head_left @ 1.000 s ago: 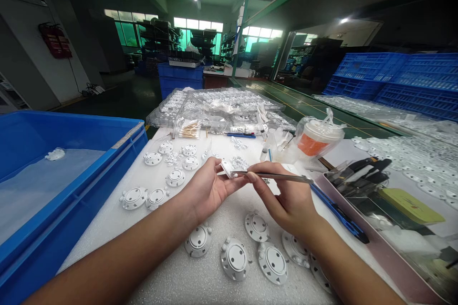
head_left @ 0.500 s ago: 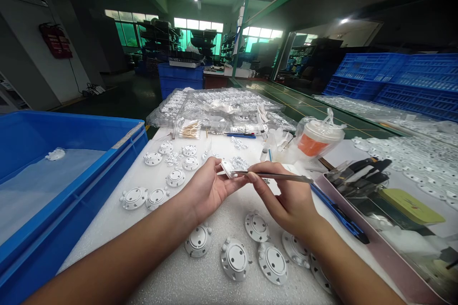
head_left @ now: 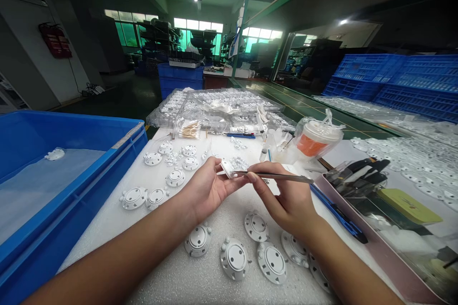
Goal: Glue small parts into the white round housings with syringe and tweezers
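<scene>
My left hand (head_left: 205, 186) pinches a small white plastic part (head_left: 226, 167) between thumb and fingers above the white foam mat (head_left: 200, 281). In my right hand (head_left: 286, 200) is a pair of metal tweezers (head_left: 275, 177), whose tip touches that part. Round white plastic discs lie on the mat: several near my wrists (head_left: 234, 258) and several further left (head_left: 134, 197).
A big blue crate (head_left: 71, 190) stands at the left. At the right sits a tray (head_left: 390, 243) with tools and a blue knife (head_left: 338, 215). Behind are a bagged orange-filled cup (head_left: 315, 139), cotton swabs (head_left: 189, 129) and clear trays of parts (head_left: 222, 105).
</scene>
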`<state>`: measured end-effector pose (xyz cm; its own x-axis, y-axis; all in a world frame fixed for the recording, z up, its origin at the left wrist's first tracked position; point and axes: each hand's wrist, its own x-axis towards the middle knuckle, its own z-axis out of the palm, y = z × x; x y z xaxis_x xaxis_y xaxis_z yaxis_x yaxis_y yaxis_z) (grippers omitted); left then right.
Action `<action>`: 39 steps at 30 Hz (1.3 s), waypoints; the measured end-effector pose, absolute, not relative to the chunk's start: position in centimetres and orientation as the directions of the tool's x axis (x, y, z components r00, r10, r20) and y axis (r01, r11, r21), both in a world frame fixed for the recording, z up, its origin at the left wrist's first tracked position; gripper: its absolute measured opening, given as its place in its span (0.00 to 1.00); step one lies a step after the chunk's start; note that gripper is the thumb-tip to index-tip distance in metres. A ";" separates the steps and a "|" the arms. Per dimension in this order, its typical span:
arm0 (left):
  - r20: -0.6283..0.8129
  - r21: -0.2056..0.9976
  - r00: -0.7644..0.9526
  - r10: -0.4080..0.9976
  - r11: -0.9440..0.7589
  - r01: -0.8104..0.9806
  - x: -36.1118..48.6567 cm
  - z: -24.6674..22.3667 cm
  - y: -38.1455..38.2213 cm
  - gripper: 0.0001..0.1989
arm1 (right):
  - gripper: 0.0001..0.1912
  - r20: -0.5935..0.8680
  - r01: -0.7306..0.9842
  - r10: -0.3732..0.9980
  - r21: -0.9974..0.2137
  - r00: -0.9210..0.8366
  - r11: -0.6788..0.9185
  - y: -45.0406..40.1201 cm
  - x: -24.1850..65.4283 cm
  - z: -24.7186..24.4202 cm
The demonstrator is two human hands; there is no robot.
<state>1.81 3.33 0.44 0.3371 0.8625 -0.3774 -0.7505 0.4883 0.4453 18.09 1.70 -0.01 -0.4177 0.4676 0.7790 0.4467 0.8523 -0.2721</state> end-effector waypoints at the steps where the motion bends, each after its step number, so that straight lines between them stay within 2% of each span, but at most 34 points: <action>1: -0.378 0.446 0.336 0.863 0.488 -0.750 1.8 0.5 3.3 0.15 | 0.09 0.779 0.449 0.467 -0.270 -0.418 0.852 1.7 18.1 0.0; 18: -0.364 0.455 0.343 0.866 0.486 -0.746 1.8 0.6 3.3 0.13 | 0.09 0.788 0.478 0.448 -0.226 -0.422 0.849 1.7 18.0 0.0; 39: -0.361 0.453 0.354 0.863 0.494 -0.742 1.8 0.4 3.4 0.14 | 0.09 0.782 0.467 0.463 -0.254 -0.416 0.847 1.7 18.0 0.1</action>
<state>1.79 3.37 0.42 0.3541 0.8627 -0.3611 -0.7421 0.4941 0.4528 18.00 1.68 0.08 -0.4159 0.4634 0.7825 0.4667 0.8472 -0.2537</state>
